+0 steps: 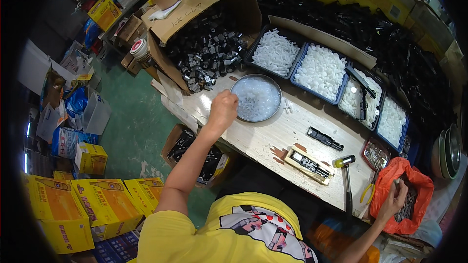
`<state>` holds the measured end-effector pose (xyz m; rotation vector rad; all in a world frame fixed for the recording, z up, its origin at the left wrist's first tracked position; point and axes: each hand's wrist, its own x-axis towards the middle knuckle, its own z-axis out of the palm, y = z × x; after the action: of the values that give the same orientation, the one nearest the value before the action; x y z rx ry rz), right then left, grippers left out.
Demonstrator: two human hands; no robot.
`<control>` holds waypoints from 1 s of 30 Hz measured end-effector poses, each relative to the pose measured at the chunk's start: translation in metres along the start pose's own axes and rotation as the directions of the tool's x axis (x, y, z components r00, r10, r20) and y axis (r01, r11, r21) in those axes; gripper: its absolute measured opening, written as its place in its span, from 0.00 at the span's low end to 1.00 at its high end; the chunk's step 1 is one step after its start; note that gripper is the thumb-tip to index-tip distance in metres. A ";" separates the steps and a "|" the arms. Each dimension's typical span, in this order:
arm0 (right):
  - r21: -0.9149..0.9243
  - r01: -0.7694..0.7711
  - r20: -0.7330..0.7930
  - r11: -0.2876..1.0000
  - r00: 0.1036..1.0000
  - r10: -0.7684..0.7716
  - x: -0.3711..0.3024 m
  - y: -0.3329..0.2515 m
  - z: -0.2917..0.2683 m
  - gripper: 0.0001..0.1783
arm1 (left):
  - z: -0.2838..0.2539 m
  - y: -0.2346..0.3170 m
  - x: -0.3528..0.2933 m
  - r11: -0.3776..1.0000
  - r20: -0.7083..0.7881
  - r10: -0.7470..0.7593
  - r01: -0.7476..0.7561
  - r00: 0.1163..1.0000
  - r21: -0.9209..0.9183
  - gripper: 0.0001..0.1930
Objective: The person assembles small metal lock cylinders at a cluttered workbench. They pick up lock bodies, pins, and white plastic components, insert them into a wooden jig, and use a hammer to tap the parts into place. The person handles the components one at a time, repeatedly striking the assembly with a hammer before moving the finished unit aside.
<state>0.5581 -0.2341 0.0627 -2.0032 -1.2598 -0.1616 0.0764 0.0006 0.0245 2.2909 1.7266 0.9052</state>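
Head view: my left hand [223, 110] curls loosely at the round pan [259, 121], my right hand [393, 201] half-closed over the orange bag [383, 183]; what either grips, I can't tell.

Across the lower middle of the frame spreads a yellow T-shirt [180, 238], its short sleeve loose, its front print [265, 226] white, black, pink and red. Left hand [224, 110] and right hand [395, 200] are bare.

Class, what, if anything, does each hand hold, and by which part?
It cannot be told: the left hand is at the rim of the round pan, the right hand at the orange bag, but any grip is too small to make out.
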 end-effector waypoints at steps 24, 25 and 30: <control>0.678 0.087 0.240 0.730 0.913 -0.331 -0.033 -0.173 0.115 0.11 | 0.014 0.129 -0.033 0.025 0.672 -0.022 0.672 0.740 -0.740 0.07; 0.671 0.109 0.232 0.734 0.909 -0.347 -0.032 -0.173 0.114 0.11 | 0.014 0.129 -0.033 0.024 0.679 -0.019 0.679 0.734 -0.734 0.07; 0.611 0.282 0.163 0.739 0.870 -0.466 -0.030 -0.175 0.114 0.13 | 0.012 0.132 -0.032 0.012 0.725 -0.030 0.726 0.688 -0.688 0.05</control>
<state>0.3689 -0.1404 0.0598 -1.2574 -1.6731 0.3241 0.1871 -0.0699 0.0613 0.8099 0.8328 0.7359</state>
